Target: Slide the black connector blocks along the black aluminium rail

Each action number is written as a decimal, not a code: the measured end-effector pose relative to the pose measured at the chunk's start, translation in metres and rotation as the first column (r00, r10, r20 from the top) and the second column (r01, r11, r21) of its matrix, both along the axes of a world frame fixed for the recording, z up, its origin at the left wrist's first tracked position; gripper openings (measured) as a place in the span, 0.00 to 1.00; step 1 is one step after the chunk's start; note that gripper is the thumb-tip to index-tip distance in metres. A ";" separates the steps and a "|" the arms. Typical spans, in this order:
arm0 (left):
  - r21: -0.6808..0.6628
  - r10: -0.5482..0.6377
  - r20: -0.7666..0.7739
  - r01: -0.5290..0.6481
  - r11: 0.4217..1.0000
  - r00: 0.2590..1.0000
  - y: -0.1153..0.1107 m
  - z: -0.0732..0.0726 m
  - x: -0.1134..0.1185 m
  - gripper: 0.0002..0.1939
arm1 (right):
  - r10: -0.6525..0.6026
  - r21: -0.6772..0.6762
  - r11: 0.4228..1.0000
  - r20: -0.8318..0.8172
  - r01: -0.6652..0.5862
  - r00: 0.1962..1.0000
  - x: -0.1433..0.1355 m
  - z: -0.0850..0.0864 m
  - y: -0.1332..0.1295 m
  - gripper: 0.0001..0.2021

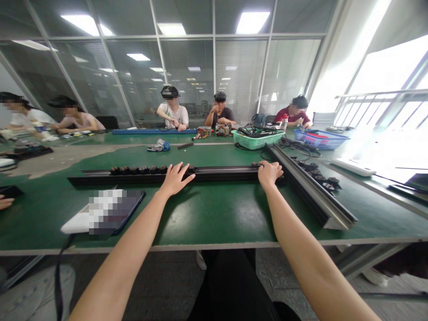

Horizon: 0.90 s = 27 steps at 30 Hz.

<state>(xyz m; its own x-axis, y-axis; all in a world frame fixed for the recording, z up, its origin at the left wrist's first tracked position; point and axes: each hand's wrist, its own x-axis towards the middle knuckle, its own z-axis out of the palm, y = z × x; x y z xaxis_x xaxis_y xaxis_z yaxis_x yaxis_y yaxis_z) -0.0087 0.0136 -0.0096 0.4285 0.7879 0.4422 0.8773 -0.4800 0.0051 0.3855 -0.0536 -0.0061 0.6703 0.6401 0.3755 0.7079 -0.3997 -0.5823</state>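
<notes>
The left hand (174, 178) lies spread flat on the long black rail (220, 173) across the green tabletop (214, 214); the right hand (269, 173) grips its end. Uneven pushing could skew it into the second rail (310, 189) or spill the knobs (138, 170).

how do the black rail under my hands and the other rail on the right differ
The black rail lies crosswise in front of the person, under the left hand and right hand; the other rail runs away from the table edge at an angle, untouched. The black rail looks dark all over; the other rail shows a silvery end face. Both are long and lie on the green table, with small dark knobs on or beside them.
</notes>
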 end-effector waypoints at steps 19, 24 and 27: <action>0.018 0.001 -0.012 0.000 1.000 1.000 0.002 0.001 -0.001 0.42 | -0.055 -0.011 0.998 -0.006 0.055 0.998 -0.004 -0.003 0.003 0.22; 0.014 0.001 -0.006 -0.001 1.000 1.000 0.002 0.000 -0.001 0.42 | -0.058 0.000 0.998 -0.002 0.058 0.998 -0.004 -0.004 0.003 0.20; 0.007 0.001 0.000 -0.001 1.000 1.000 0.002 0.001 -0.001 0.42 | -0.020 -0.029 0.999 0.013 0.020 1.000 -0.002 -0.003 0.003 0.22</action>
